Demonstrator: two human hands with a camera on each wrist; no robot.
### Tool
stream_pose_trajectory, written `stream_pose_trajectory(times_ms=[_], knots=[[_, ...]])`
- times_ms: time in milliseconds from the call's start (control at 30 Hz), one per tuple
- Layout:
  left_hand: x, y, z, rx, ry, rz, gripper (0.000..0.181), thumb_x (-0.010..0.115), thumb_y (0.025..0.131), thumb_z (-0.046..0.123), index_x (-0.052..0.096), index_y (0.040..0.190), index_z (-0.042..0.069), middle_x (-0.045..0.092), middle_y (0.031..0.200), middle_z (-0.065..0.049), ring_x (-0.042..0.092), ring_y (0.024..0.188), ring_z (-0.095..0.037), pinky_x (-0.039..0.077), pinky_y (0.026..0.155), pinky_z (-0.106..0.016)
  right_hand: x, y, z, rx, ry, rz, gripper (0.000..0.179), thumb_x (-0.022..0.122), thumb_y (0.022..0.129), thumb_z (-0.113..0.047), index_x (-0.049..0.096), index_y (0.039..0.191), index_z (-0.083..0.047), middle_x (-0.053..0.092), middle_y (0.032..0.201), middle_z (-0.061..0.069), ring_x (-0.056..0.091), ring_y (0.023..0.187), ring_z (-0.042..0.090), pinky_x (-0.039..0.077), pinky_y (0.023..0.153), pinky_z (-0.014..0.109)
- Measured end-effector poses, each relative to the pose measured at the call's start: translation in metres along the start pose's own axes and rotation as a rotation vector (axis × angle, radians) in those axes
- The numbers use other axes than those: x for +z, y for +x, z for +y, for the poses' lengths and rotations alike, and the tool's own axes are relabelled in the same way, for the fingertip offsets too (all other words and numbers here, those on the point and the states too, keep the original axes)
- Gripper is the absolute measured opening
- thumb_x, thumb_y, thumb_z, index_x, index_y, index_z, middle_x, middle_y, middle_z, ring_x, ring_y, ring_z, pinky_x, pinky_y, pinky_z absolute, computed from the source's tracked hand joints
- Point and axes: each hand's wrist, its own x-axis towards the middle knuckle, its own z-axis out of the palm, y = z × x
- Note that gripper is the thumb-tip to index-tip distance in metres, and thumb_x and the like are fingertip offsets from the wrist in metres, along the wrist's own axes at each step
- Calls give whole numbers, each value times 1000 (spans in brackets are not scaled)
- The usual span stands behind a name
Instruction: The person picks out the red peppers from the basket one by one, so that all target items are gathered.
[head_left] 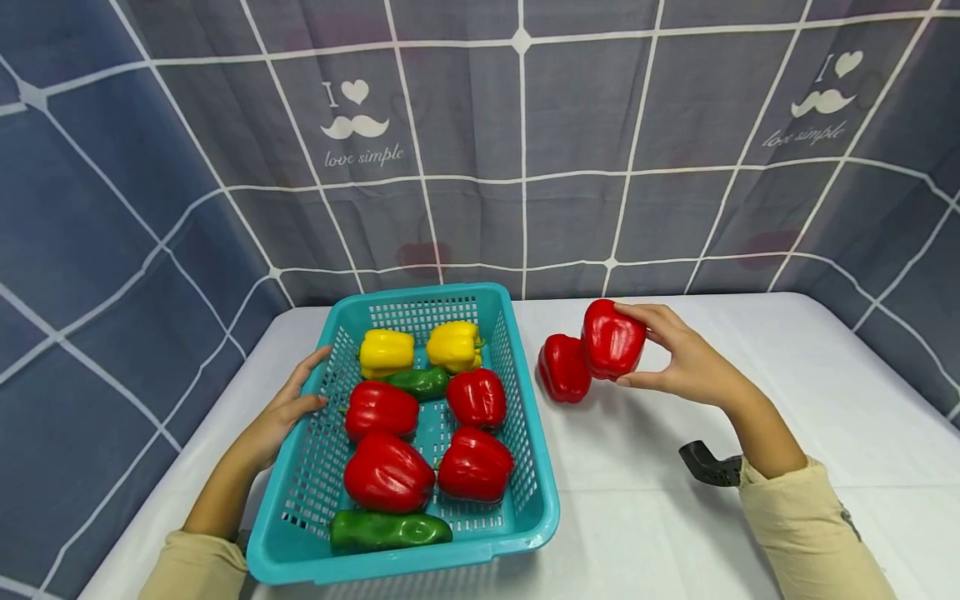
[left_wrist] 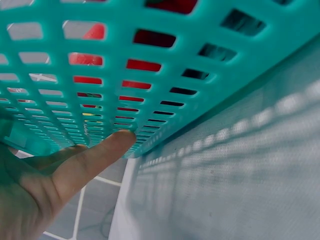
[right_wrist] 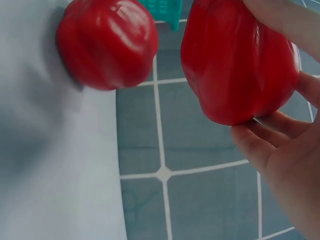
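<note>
My right hand (head_left: 678, 358) grips a red bell pepper (head_left: 613, 339) between thumb and fingers, above the white table. In the right wrist view the fingertips press against the end of this held pepper (right_wrist: 240, 65). Just left of it, a second red bell pepper (head_left: 564, 368) lies on the cloth. My left hand (head_left: 281, 417) touches the left side of a turquoise basket (head_left: 551, 492) with its fingers extended; in the left wrist view the thumb lies along the perforated wall. Inside are several red bell peppers (head_left: 388, 472), two yellow bell peppers (head_left: 386, 353) and two long green vegetables (head_left: 390, 530).
A white cloth (head_left: 622, 517) covers the table. Grey-blue curtains (head_left: 472, 117) with white grid lines stand behind it and along both sides. Beneath the right wrist a black curved piece (head_left: 708, 465) sticks out from the sleeve.
</note>
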Motion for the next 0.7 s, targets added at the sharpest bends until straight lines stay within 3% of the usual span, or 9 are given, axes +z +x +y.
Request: stream_pose_trajectory(times_ms=[200,300,367,433,600,700], knots=[[1,1,0,5,19,5,66,32,91,5,1,147,20,4,146,-28,38,116,-36,51,77,-49,-2,-7,11,17,-11,-7,83,81,65,-17,39,137,-13,41,129,11,41,117,25,39,92,49],[1,1,0,4,24,6,66,32,91,5,1,147,20,4,146,-28,34,117,-43,50,77,-52,-3,-10,16,10,-31,1,83,81,65,-17,40,137,-13,41,129,10,40,115,18,40,98,26],[1,1,0,5,25,5,66,31,91,5,0,147,20,4,146,-28,33,118,-45,49,77,-53,-4,-11,19,4,-45,4,82,81,65,-17,40,136,-13,42,128,10,40,114,17,35,95,10],[1,0,0,6,27,4,66,31,91,5,0,147,20,4,146,-28,35,117,-44,50,77,-53,-4,-11,22,-1,-57,1,82,81,65,-16,41,136,-14,42,128,10,40,114,18,28,88,1],[1,0,-1,13,26,-2,65,31,91,5,0,147,20,4,146,-28,40,115,-35,51,76,-50,-4,-11,29,2,-78,-24,81,80,65,-13,41,136,-13,41,129,11,41,114,25,32,89,6],[0,0,-1,17,22,-5,65,32,92,5,0,147,19,4,146,-28,43,113,-28,51,76,-48,-3,-12,32,19,-92,-35,81,80,64,-11,41,136,-11,41,129,12,41,115,26,41,92,25]])
